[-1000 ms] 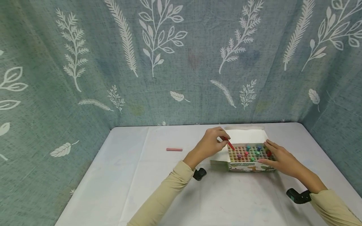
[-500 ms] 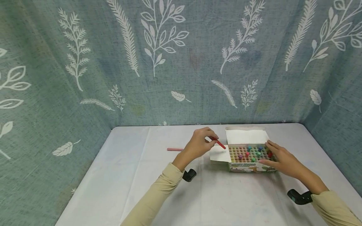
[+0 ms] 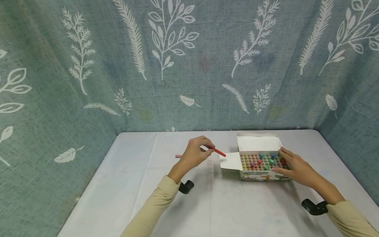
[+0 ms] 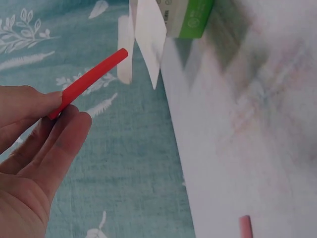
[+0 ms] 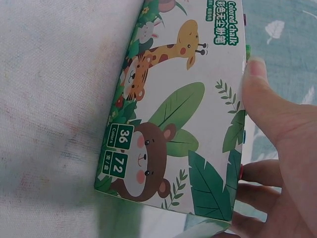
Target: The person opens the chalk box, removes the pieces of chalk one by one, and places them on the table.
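The left hand [image 3: 193, 152] pinches a red chalk stick [image 3: 220, 152] between thumb and fingers, at about 9 o'clock from the chalk box [image 3: 263, 177]; the stick's free end points towards 4 o'clock in the head view. There its tip overlaps the box's white side flap [image 3: 231, 161], folded out at 9 o'clock, whereas the left wrist view sets the stick against the leaf-patterned curtain [image 3: 189, 65], raised off the surface [image 3: 225, 207].

The right hand [image 3: 299, 169] rests on the box's 3 o'clock end, fingers loosely extended, thumb at the near upper edge.

Only the head view looks into the box: rows of round holes, several coloured sticks [image 3: 259, 162] standing proud, and a white lid [image 3: 259, 144] open at 12 o'clock. Only the right wrist view makes the near wall [image 5: 178, 111] legible: "Colored chalk", "36 Colors", "72", with giraffe, tiger and bear.

A pink chalk stick [image 3: 178, 156] lies at 9 o'clock from the left hand, partly hidden; the left wrist view shows one end, at 5 o'clock.
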Demonstrator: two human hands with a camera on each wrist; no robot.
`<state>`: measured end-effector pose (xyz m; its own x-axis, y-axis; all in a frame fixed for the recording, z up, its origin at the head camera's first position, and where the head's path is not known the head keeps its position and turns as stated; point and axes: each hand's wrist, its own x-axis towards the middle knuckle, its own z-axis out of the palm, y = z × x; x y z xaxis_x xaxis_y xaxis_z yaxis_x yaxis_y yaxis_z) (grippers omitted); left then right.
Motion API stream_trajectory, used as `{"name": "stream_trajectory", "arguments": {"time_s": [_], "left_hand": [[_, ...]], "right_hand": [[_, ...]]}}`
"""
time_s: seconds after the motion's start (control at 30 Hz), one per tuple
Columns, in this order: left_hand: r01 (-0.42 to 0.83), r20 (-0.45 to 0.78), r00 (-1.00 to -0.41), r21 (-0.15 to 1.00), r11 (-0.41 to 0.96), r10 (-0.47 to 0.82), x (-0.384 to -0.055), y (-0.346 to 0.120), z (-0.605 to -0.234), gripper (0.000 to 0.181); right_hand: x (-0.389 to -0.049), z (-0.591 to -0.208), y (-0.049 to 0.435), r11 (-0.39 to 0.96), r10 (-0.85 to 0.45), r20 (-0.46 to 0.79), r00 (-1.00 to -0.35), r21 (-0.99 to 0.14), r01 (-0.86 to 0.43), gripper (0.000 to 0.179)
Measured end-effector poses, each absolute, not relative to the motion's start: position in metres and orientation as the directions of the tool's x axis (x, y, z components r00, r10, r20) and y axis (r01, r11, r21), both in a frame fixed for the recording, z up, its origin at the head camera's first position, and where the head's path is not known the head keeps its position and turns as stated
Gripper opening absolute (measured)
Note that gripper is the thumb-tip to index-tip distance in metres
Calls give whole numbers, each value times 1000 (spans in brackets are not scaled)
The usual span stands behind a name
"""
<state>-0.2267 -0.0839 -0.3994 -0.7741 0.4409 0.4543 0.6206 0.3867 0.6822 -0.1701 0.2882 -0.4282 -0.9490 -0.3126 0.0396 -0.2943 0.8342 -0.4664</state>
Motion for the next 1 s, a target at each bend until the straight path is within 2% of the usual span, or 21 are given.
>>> {"name": "stream_trajectory", "arguments": {"time_s": [1.0], "left_hand": [[463,365,-885,762,453,290,-219,-144,-431,10]], "right_hand": [[-169,-429,289,824,-319,53,-946,-478,-305,88]]}}
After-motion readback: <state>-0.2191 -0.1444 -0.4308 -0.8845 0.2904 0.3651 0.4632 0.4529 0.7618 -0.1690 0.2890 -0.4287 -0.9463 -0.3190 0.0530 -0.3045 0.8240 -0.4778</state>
